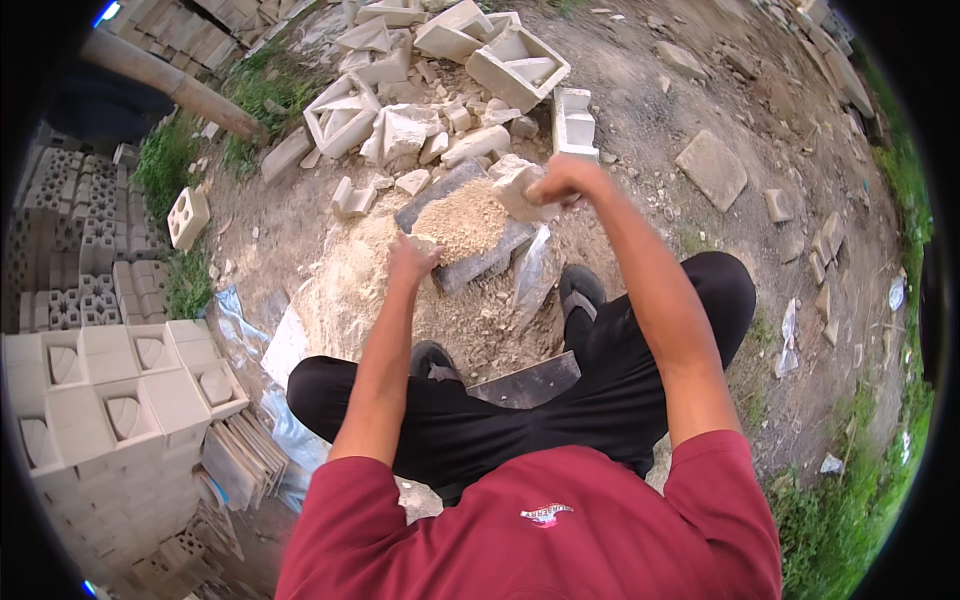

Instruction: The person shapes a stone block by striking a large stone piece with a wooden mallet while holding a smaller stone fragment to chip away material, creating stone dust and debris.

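Note:
My right hand (568, 184) grips a pale, rough chunk of broken block (522, 192) above the right side of a dark flat slab (438, 200). Crumbled tan grit (462, 225) is heaped on that slab. At the heap's left edge is my left hand (410, 260), its fingers closed around a small pale bit that I cannot make out clearly. Around and below the slab spreads a mound of pale dust (350, 285), just in front of my feet.
Broken pale blocks (400, 130) pile up beyond the slab. Stacked blocks (110, 390) stand at the left, with thin boards (245, 460) leaning beside them. A wooden pole (180, 85) slants in at the far left. Flat stones (712, 170) lie on the dirt at the right.

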`<state>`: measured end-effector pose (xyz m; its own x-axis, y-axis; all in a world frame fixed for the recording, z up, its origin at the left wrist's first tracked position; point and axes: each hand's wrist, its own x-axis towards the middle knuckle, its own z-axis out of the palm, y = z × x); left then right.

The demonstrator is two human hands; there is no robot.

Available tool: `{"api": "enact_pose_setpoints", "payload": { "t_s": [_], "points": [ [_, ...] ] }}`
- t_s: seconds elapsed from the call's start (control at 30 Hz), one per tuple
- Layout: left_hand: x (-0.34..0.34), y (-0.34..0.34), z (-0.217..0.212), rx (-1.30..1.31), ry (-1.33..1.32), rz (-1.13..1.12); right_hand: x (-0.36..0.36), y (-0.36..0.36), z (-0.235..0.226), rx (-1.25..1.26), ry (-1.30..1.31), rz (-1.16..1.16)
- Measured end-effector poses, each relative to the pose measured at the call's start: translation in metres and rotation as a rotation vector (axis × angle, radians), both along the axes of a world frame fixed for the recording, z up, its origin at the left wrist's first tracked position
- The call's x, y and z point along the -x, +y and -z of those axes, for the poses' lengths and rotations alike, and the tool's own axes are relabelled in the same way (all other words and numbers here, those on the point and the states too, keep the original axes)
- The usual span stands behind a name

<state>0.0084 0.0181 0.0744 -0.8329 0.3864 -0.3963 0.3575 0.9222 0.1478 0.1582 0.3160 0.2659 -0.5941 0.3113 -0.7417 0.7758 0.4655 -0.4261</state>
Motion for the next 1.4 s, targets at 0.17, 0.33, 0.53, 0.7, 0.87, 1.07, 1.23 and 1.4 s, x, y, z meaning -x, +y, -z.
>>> {"api": "enact_pose_setpoints", "payload": {
  "t_s": [0.17, 0.33, 0.53, 0.7, 0.87, 1.07, 1.23, 1.4],
  "points": [
    [-0.021, 0.006, -0.015, -0.089, 0.022, -0.063, -0.047, 0.095, 0.047, 0.083, -0.106, 0.081],
    [0.019, 0.027, -0.063, -0.411, -0.103, -0.275, -0.065, 0.108, 0.112, -0.54, -0.01, 0.097],
    [0.046, 0.025, -0.216, -0.99, -0.164, -0.271, -0.003, -0.004, 0.109, -0.897, 0.399, -0.246],
    [0.003, 0.018, -0.274, -1.244, -0.458, -0.404, 0.001, -0.041, 0.215, -0.581, 0.234, -0.007],
    [0.01, 0.013, -0.239, -1.384, -0.528, -0.511, 0.002, -0.051, 0.267, -0.315, 0.353, 0.241],
    [0.006, 0.012, -0.252, -1.444, -0.554, -0.564, 0.012, -0.013, 0.232, -0.167, 0.202, 0.209],
    [0.017, 0.0, -0.258, -1.497, -0.458, -0.555, 0.042, -0.065, 0.131, -0.031, 0.578, 0.195],
    [0.027, -0.008, -0.272, -1.595, -0.469, -0.562, 0.057, -0.16, 0.075, -0.31, 0.724, -0.047]
  ]
}}
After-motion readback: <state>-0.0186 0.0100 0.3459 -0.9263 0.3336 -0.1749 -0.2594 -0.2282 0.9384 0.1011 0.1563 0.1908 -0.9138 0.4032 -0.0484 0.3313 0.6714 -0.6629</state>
